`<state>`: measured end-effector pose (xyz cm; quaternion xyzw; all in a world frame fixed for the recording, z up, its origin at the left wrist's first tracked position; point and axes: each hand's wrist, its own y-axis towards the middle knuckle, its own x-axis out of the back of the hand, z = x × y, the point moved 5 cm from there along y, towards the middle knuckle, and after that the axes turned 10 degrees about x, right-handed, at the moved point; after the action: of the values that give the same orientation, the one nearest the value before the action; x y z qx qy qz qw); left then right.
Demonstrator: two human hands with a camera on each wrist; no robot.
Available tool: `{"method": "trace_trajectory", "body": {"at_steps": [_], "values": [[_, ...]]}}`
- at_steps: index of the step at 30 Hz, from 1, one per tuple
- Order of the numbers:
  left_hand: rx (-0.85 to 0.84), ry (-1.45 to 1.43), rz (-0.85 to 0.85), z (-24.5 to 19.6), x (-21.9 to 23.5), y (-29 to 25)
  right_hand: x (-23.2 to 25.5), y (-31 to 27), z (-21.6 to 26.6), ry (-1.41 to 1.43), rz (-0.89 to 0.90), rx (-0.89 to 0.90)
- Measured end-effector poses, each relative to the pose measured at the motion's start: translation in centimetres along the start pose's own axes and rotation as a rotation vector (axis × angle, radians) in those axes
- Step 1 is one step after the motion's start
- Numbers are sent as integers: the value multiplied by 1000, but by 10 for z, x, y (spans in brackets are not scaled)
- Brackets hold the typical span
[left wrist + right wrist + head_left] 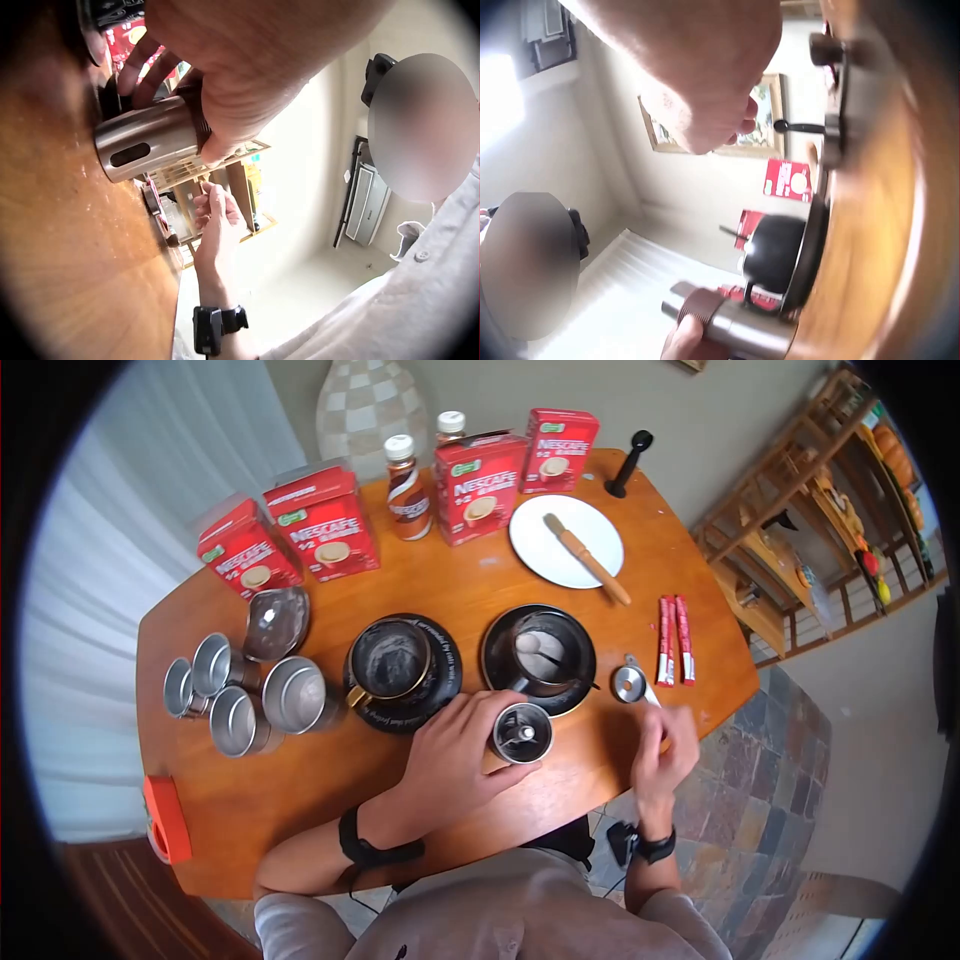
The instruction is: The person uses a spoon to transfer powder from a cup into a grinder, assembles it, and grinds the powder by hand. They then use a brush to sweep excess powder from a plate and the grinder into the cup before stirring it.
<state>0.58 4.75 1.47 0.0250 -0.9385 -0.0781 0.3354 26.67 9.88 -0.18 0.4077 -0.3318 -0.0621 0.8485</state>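
Note:
My left hand [455, 750] grips a steel coffee grinder [523, 733], thumb and fingers round its upper part. The grinder stands on the table with its top uncovered, showing a central shaft; an oval window [130, 154] marks its side. My right hand [665, 748] hovers over the table's right side, fingers loosely curled with nothing seen in them. Close beyond it lies the grinder's crank lid [628, 682], its handle pointing toward that hand; the knob [825, 49] shows in the right wrist view. Just beyond the grinder, a black cup [545, 672] on a saucer holds a spoon.
Another black cup [390, 658] stands on a saucer left of centre. Several metal cups [236, 722] and a glass bowl [277, 625] are at left. Red Nescafe boxes [482, 490] line the back. A brush [585, 558] lies on a white plate [535, 550]; red sachets [667, 640] lie right.

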Motion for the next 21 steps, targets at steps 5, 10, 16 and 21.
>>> {"method": "trace_trajectory", "body": {"at_steps": [5,10,16,21], "values": [[-1,-41,-38,-2,-5,-3,-23,-25,41,131,207,139],[22,-96,7,-4,15,-11,-30,-26,32,162,233,88],[28,63,-148,17,60,-54,-41,-29,35,188,255,68],[279,-46,-29,30,58,-72,-56,-35,40,424,202,-16]]}}
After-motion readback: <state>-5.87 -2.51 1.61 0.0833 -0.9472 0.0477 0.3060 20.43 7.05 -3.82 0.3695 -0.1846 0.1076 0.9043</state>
